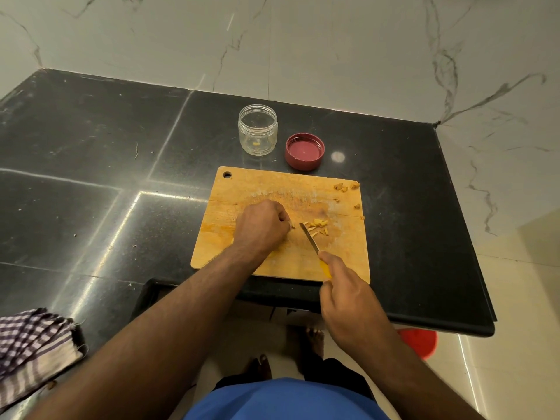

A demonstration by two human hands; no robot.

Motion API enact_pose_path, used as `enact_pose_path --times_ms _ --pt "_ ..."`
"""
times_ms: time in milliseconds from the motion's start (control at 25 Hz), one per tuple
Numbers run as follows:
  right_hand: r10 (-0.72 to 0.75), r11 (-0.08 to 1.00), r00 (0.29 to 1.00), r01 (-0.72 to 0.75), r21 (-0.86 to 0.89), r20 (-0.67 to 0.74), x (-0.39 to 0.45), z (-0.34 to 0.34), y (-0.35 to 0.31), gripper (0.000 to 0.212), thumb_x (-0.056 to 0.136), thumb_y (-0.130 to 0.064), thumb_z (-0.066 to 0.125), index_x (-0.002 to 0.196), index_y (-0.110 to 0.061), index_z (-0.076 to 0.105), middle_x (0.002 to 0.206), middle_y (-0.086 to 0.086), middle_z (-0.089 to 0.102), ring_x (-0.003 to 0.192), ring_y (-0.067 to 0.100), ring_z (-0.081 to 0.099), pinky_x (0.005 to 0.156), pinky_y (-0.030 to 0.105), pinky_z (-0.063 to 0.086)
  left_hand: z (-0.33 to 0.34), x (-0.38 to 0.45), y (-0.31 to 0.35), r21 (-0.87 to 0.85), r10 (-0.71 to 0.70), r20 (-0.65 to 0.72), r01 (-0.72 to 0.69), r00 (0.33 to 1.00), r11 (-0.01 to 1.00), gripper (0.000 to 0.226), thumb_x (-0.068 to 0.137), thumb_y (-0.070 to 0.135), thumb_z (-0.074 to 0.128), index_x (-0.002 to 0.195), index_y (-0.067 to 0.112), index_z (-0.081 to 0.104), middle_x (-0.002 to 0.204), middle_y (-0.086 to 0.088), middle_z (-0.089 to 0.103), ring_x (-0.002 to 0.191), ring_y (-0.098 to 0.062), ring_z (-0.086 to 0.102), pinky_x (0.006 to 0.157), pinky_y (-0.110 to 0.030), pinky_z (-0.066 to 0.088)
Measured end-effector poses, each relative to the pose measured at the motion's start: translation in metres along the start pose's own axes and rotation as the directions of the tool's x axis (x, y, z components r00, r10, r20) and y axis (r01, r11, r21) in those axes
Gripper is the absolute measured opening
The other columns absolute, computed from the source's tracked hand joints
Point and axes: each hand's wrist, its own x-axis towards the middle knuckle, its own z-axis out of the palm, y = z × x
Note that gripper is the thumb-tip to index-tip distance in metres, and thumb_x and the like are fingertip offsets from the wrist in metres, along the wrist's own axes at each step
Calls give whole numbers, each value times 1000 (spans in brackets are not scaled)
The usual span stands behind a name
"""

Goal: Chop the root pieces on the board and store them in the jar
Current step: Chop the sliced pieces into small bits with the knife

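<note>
Left hand [263,228] curls over a mostly hidden root piece [291,226]; right hand [344,286] grips the knife [309,237], chopped bits [318,227] at its 1 o'clock.

— What's the work surface?

— A black polished stone counter [91,140] with pale seams, set into a corner of white marbled wall. My wooden chopping board [242,189] lies flat on it near the front edge, hanging hole at its far left corner.

— And behind the board?

— 1 clear plastic jar [258,130], upright and open, just past the board's far edge. Its dark red lid [304,151] lies beside it to the right, inner side up, apart from the jar.

— Anything else on the stone?

— 1 checked cloth [33,350], purple and white, bunched at the near left edge, well apart from the board.
</note>
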Motion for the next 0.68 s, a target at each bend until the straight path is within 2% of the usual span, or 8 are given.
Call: enact_pose_path --times_ms 120,280,400,520,600,680 --pt "12 999 1000 -12 33 -11 7 -1 -1 46 102 -20 39 146 -29 34 110 -8 57 80 5 53 58 14 34 -3 1 2 11 3 27 -4 1000 1000 11 90 20 67 92 23 78 91 7 73 86 -13 65 81 -40 60" --pt "-13 998 1000 13 59 -9 15 4 -4 47 101 -17 39 147 -27 33 126 -2 56 93 9 57 73 22 41 -16 2 -8 -50 6 10 -5 1000 999 18 90 15 65 102 23 76 98 8 70 90 -11 65 82 -38 60" --pt "-38 998 999 36 57 19 17 12 -2 48 101 -18 39 147 -27 32 129 -1 56 99 12 57 79 25 44 -25 0 -24 -127 -23 -59 15 998 992 22 91 13 61 107 21 73 100 6 68 83 -8 61 68 -28 56" --pt "-42 998 999 41 51 29 15 17 3 47 101 -16 40 147 -25 35 116 -3 57 89 6 55 70 11 36 -29 -5 -36 -152 -25 -110 8 994 988 26 93 9 58 112 18 73 104 5 67 88 -8 57 59 -12 37" --pt "-5 998 1000 6 65 -17 11 13 9 46 101 -13 42 145 -22 38 105 -6 55 80 5 53 62 7 36 -28 -8 -41 -180 -36 -115 15 993 984 26 95 9 58 114 16 73 109 4 68 90 -8 56 59 -9 34" --pt "39 996 997 -34 80 -62 7 7 15 45 101 -14 42 145 -24 37 104 -9 54 77 3 53 59 6 37 -26 -10 -45 -206 -38 -121 13 992 978 25 96 10 59 116 16 73 109 4 68 88 -7 56 59 -8 36"
